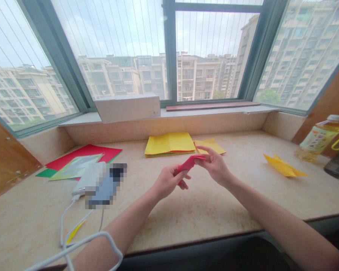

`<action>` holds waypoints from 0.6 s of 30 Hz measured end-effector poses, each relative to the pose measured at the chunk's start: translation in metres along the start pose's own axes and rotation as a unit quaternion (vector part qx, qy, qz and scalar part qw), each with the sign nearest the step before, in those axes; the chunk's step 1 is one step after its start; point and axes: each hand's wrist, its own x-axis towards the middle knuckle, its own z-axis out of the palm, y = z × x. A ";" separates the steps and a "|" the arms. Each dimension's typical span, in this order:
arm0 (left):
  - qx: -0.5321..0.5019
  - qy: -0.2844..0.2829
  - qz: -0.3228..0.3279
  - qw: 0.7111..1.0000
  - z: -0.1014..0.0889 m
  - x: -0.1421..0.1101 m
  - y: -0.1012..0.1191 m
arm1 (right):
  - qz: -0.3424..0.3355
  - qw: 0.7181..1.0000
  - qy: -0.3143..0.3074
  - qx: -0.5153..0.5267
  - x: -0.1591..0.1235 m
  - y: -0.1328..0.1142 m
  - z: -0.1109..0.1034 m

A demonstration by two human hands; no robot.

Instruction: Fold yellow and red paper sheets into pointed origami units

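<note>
Two containers are on record in the head view. A plastic bottle [318, 138] with a white cap and pale yellow liquid inside stands at the right end of a stone counter [203, 212]. A white cardboard box [127, 108] sits shut on the window sill [214, 111], its contents hidden.

Both forearms extend forward over the counter, with the hands raised just above it and close together near the middle. The left hand [167, 182] has its fingers curled and grasps one end of a folded red paper [188, 164]. The right hand [214, 165] pinches the other end between thumb and forefinger. The paper is held firmly between the hands, clear of the counter.

Directly ahead of the hands lie a stack of folded yellow paper [169, 144] and a loose yellow sheet [210, 146], the two touching. A folded yellow paper shape [284, 166] lies well to the right. To the left, a red sheet [84, 155] overlaps a green sheet [46, 173] and carries a pale printed card [76, 167]. A white charger [87, 178] lies beside the card, with a white cable [62, 226] running toward the left forearm. An object beside the charger is blurred and cannot be identified.
</note>
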 end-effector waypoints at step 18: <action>0.040 -0.012 0.003 0.999 0.004 -0.003 -0.001 | 0.000 0.990 -0.124 -0.065 -0.007 -0.003 0.008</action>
